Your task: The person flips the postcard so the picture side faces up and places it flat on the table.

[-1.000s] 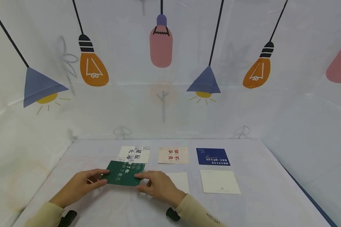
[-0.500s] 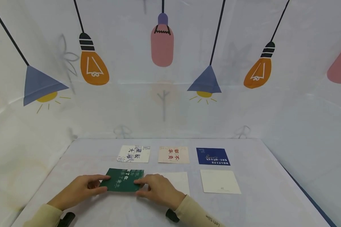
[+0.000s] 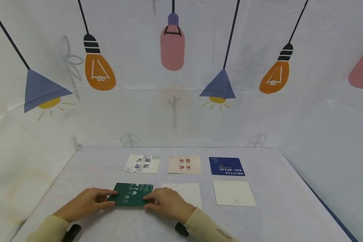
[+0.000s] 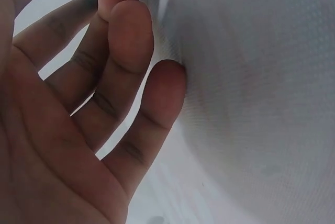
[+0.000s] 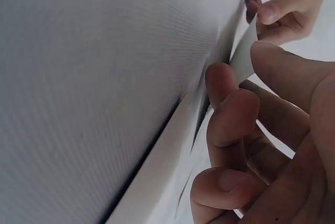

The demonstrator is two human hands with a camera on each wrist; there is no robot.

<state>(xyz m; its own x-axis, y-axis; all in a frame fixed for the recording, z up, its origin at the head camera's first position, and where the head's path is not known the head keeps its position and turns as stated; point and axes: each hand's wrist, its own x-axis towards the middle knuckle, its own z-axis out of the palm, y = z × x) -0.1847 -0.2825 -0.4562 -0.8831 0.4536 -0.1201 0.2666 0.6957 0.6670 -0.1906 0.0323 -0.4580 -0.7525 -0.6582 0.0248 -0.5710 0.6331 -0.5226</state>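
A dark green card (image 3: 131, 195) with white lettering is low over the near left of the white table. My left hand (image 3: 86, 202) pinches its left edge between thumb and fingers. At its right edge my right hand (image 3: 169, 202) holds it the same way. Part of a blank white card (image 3: 189, 193) shows beyond the right hand, which covers its near left portion. In the right wrist view, the left hand (image 5: 298, 7) appears beyond the right fingers, gripping the card's far end. The left wrist view shows the left fingers (image 4: 162, 93) close to the table surface.
Behind lie a white card with black characters (image 3: 142, 164), a cream card with red characters (image 3: 184, 165) and a navy card (image 3: 227, 166). A blank cream card (image 3: 234, 193) lies right of the hands. A white fabric wall (image 3: 145, 114) printed with lamps rises behind the table.
Both hands have brought the green card nearer to the body and lower, off the white card with black characters, which now shows whole. The other cards have stayed put.
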